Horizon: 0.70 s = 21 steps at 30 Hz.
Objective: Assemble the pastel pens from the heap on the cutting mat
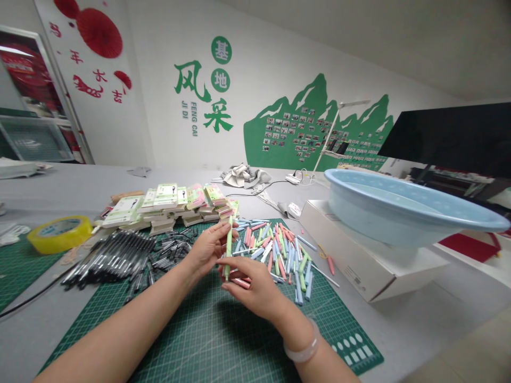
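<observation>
my left hand (205, 250) pinches a green pen (229, 247) upright, my right hand (251, 284) pinching its lower end, pastel pens (279, 255) just ahead.

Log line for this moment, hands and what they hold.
left hand: upright green pen barrel | right hand: pink pen barrel | beside: pastel barrels, green cutting mat

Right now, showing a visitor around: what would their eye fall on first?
The pale blue basin perched on a white box at right stands out first. Centre, the left hand grips a slim green tube above a green cutting mat, the right hand close by. Behind, a green mountain mural fills the wall.
</observation>
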{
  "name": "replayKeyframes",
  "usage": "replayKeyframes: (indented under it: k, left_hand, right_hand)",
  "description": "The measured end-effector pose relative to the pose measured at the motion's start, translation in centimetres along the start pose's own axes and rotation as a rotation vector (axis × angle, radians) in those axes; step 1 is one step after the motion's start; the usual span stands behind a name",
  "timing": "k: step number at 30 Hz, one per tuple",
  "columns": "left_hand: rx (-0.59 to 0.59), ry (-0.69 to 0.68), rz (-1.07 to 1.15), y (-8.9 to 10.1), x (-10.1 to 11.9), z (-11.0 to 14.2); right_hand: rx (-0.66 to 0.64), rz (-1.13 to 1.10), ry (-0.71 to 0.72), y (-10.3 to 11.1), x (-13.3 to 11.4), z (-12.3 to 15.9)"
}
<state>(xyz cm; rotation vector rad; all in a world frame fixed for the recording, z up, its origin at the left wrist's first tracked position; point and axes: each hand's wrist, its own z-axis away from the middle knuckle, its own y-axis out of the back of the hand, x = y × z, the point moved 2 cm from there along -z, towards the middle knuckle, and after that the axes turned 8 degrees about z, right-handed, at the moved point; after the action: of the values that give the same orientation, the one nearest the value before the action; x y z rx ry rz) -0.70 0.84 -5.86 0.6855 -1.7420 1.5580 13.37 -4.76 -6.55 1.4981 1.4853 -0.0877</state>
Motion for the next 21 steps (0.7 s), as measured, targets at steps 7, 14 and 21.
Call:
replayKeyframes:
  k: [7, 14, 21]
  left_hand:
    - [-0.057, 0.032, -0.013, -0.23, -0.15, 0.18]
    - [-0.049, 0.027, -0.01, -0.43, 0.1, 0.27]
    - [-0.043, 0.035, -0.001, -0.42, 0.03, 0.3]
  right_hand:
    - [0.023, 0.025, -0.014, 0.39, 0.06, 0.1]
    - [0.027, 0.017, -0.006, 0.48, -0.38, 0.03]
    - [0.049, 0.052, 0.009, 0.56, -0.22, 0.13]
